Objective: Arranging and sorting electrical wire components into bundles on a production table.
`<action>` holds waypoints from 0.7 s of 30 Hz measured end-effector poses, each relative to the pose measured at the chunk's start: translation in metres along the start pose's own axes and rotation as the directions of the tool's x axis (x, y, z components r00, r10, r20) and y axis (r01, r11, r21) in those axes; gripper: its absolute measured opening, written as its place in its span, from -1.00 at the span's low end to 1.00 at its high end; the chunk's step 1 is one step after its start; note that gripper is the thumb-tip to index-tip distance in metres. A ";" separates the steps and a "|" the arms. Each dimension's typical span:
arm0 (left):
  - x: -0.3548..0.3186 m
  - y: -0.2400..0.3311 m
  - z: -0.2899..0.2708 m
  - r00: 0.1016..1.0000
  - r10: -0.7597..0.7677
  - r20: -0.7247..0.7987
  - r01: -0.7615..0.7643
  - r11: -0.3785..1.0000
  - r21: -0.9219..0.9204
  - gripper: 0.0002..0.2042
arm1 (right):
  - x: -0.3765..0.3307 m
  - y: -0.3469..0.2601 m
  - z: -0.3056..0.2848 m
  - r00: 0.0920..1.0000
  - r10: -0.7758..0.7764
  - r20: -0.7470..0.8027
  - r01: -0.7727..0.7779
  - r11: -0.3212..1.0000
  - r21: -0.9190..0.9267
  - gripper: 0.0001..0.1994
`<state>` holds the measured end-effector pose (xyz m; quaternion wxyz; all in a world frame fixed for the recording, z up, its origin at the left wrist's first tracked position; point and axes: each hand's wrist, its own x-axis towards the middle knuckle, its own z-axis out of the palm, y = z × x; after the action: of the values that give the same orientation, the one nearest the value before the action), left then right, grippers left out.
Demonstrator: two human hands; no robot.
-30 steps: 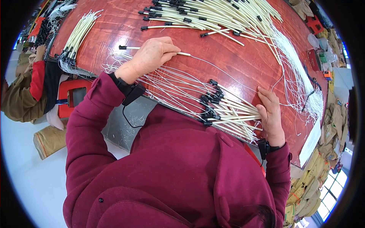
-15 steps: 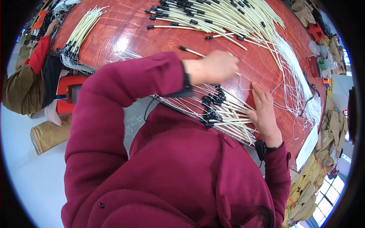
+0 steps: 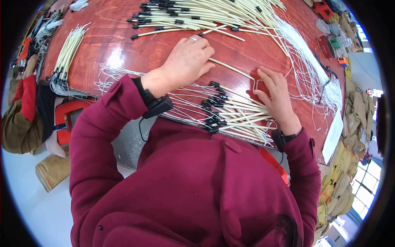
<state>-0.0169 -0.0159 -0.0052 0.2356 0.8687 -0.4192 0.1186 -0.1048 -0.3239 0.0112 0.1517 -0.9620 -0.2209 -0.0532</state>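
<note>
My left hand (image 3: pixel 187 61) is over the table with its fingers curled round the left part of a thin cream rod (image 3: pixel 232 69); that end of the rod is hidden under the hand. The rod slants down to the right, and a loop of white string (image 3: pixel 256 84) hangs at its right end. There, my right hand (image 3: pixel 276 94) has its thumb and fingers apart beside the string. Below both hands, a loose pile of cream rods (image 3: pixel 247 117) with black end pieces (image 3: pixel 216 103) lies along the near table edge, white strings running left from it.
A large heap of cream rods (image 3: pixel 214 16) with black ends covers the far side of the red table (image 3: pixel 135 45), its white strings (image 3: pixel 317 80) trailing right. A smaller bundle (image 3: pixel 68 51) lies far left. Another person's red sleeve (image 3: pixel 29 94) is at the left, near a red stool (image 3: pixel 68 111).
My left hand has moved left along the rod, and the rod's black end has gone under it. My right hand has lifted off the near pile toward the rod's right end. The view has shifted.
</note>
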 end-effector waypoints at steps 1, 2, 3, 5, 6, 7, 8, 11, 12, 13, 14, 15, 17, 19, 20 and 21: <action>0.000 0.000 0.002 1.000 0.014 0.023 -0.014 1.000 -0.005 -0.81 | 0.001 -0.002 0.000 1.000 -0.027 0.009 0.027 1.000 0.005 -0.45; 0.005 0.003 0.007 1.000 0.015 0.017 -0.015 1.000 -0.016 -0.81 | 0.000 -0.002 -0.002 1.000 -0.024 0.017 0.024 1.000 -0.004 -0.45; 0.013 0.007 0.014 0.998 0.053 0.046 -0.053 0.999 -0.009 -0.82 | -0.001 -0.003 -0.005 1.000 -0.009 -0.002 0.009 1.000 -0.009 -0.48; 0.026 0.014 0.024 0.986 0.127 0.105 -0.128 0.992 0.003 -0.85 | -0.003 -0.002 -0.011 0.999 0.019 -0.041 -0.020 1.000 -0.017 -0.54; 0.028 0.014 0.029 0.986 0.132 0.101 -0.132 0.991 -0.006 -0.85 | -0.005 -0.002 -0.012 0.999 0.026 -0.037 -0.027 0.999 -0.024 -0.54; 0.030 0.015 0.033 0.982 0.144 0.121 -0.144 0.990 -0.011 -0.87 | -0.007 -0.001 -0.013 0.999 0.024 -0.035 -0.024 1.000 -0.010 -0.56; 0.032 0.016 0.037 0.978 0.156 0.141 -0.155 0.988 -0.015 -0.88 | -0.009 -0.001 -0.013 0.999 0.021 -0.034 -0.021 1.000 0.005 -0.59; 0.031 0.014 0.041 0.973 0.166 0.161 -0.165 0.986 -0.018 -0.91 | -0.006 -0.005 -0.010 0.999 0.017 -0.029 -0.016 1.000 0.018 -0.63; 0.029 0.013 0.039 0.974 0.163 0.160 -0.163 0.987 -0.015 -0.92 | -0.003 -0.008 -0.007 1.000 0.012 -0.024 -0.011 1.000 0.016 -0.64; 0.028 0.012 0.038 0.974 0.159 0.159 -0.159 0.987 -0.011 -0.93 | 0.000 -0.010 -0.004 1.000 0.006 -0.020 -0.006 1.000 0.015 -0.65; 0.027 0.011 0.037 0.973 0.161 0.163 -0.162 0.987 -0.012 -0.93 | 0.002 -0.009 -0.001 1.000 0.009 -0.022 -0.009 1.000 0.017 -0.65; 0.027 0.011 0.036 0.971 0.152 0.184 -0.154 0.988 -0.002 -0.93 | 0.004 -0.007 0.002 0.997 0.076 -0.019 -0.076 0.997 0.025 -0.67; 0.026 0.012 0.033 0.967 0.132 0.219 -0.139 0.990 0.017 -0.94 | 0.007 -0.003 0.007 0.978 0.206 -0.010 -0.206 0.978 0.033 -0.69; 0.025 0.013 0.034 0.969 0.126 0.213 -0.133 0.991 0.021 -0.94 | 0.006 0.013 0.010 0.958 0.288 -0.015 -0.286 0.955 0.075 -0.70; 0.025 0.013 0.035 0.971 0.122 0.207 -0.129 0.991 0.021 -0.94 | 0.004 0.023 0.010 0.928 0.371 -0.016 -0.367 0.923 0.116 -0.70; 0.024 0.013 0.035 0.973 0.115 0.202 -0.123 0.992 0.024 -0.94 | 0.006 0.024 0.009 0.894 0.449 -0.013 -0.441 0.884 0.157 -0.71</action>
<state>-0.0121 -0.0567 -0.0215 0.1690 0.8537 -0.4898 0.0522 -0.0890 -0.3394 -0.0025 0.2369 -0.9712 0.0060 -0.0238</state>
